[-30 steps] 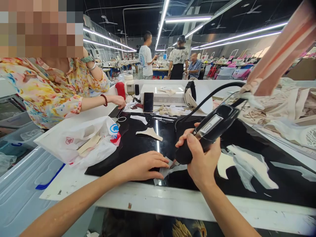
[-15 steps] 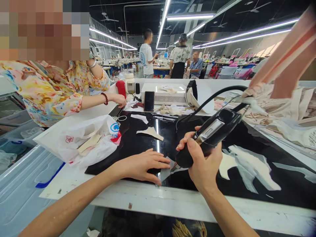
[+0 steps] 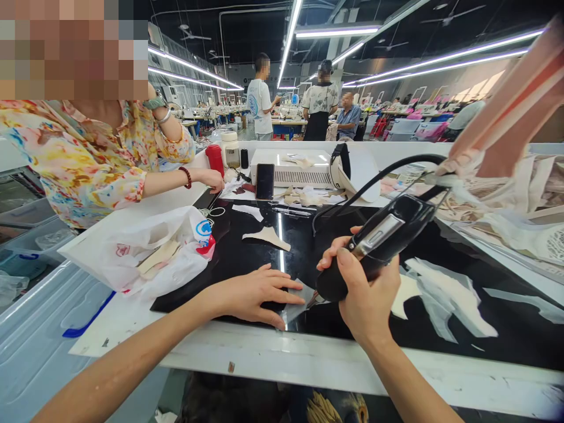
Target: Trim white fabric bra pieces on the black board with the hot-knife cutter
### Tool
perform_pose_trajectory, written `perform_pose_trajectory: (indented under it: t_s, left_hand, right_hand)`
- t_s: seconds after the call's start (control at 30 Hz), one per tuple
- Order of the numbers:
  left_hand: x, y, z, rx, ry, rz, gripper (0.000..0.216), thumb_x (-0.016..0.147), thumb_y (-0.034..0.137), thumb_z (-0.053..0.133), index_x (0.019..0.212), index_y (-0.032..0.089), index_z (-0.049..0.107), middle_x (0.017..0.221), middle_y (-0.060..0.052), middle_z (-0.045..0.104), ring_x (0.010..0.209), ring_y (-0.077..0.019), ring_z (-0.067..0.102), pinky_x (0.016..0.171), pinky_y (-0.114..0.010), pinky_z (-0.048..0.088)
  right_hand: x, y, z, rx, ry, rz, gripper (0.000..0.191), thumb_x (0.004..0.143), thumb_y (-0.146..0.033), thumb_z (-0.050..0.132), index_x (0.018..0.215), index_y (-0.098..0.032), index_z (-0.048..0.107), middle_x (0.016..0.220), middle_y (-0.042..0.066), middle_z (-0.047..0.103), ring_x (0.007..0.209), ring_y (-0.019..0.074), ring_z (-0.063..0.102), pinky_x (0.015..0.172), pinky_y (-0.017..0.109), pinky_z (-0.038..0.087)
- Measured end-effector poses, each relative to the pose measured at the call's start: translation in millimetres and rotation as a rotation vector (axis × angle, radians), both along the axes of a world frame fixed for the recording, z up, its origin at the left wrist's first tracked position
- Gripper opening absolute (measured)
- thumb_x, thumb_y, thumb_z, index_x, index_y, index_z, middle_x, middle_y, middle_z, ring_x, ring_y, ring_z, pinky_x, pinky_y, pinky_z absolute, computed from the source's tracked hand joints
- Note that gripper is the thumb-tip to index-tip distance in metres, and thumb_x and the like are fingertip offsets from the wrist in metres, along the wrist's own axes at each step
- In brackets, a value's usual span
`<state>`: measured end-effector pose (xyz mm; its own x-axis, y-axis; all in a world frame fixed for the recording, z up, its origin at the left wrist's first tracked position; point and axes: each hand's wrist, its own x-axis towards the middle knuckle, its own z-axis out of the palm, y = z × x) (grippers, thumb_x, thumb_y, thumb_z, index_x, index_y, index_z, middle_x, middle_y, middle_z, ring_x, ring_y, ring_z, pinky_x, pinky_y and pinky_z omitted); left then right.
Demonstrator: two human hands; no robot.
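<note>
My right hand [image 3: 368, 288] is wrapped round a black corded hot knife [image 3: 379, 238], its metal tip low and pointing left toward the work surface. Flat on a sheer fabric piece [image 3: 296, 311] lies my left hand [image 3: 262, 292], fingers outstretched. The tool's tip meets or nearly meets that piece's right edge; I cannot tell whether they touch. Both hands work over a glossy black sheet [image 3: 229, 235]. Cream cut pieces lie around: one curved piece [image 3: 267, 237] beyond my left hand, and cream and sheer pieces [image 3: 456, 294] right of the tool.
At left, a white plastic bag [image 3: 163, 252] holds cream scraps. A co-worker's arm [image 3: 176, 181] rests on the table by a red bottle [image 3: 214, 158]. A phone [image 3: 265, 181] leans against a white vented box [image 3: 299, 167]. Fabric strips [image 3: 520, 182] heap up at right; the tool's cord [image 3: 374, 176] arches behind it.
My right hand and the hot knife have shifted slightly to the right along the sheer piece. My left hand stays spread on it. The view has moved slightly.
</note>
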<state>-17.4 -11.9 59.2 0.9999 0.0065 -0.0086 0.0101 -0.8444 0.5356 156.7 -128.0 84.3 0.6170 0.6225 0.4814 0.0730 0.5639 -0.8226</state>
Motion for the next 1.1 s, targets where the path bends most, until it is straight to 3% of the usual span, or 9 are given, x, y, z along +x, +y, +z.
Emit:
perform_pose_trajectory:
  t_s: [0.43, 0.67, 1.1]
  left_hand:
    - [0, 1, -1.6, -0.002, -0.01, -0.003, 0.059, 0.092, 0.046, 0.068, 0.148, 0.04, 0.048, 0.158, -0.006, 0.043, 0.148, -0.0314, 0.035, 0.122, -0.059, 0.014]
    - [0, 2, -1.1, -0.001, -0.02, -0.002, 0.055, 0.092, 0.047, 0.068, 0.144, 0.038, 0.053, 0.156, -0.006, 0.047, 0.148, -0.0312, 0.036, 0.122, -0.061, 0.016]
    - [1, 3, -0.5, -0.005, 0.0, -0.003, 0.052, 0.091, 0.044, 0.071, 0.14, 0.034, 0.058, 0.156, -0.008, 0.046, 0.148, -0.0321, 0.035, 0.122, -0.06, 0.016]
  right_hand:
    - [-3, 1, 1.6, 0.006, 0.01, -0.017, 0.035, 0.086, -0.034, 0.075, 0.113, -0.028, 0.054, 0.082, -0.004, 0.062, 0.062, 0.0138, 0.061, 0.062, 0.032, 0.056]
    - [-16, 1, 0.7, 0.054, 0.036, 0.08, 0.035, 0.087, -0.03, 0.075, 0.115, -0.029, 0.054, 0.083, -0.004, 0.063, 0.061, 0.0131, 0.061, 0.058, 0.03, 0.055]
    - [-23, -3, 0.1, 0.055, 0.065, 0.109, 0.034, 0.087, -0.03, 0.075, 0.114, -0.028, 0.054, 0.083, -0.005, 0.063, 0.06, 0.0124, 0.061, 0.059, 0.03, 0.055]
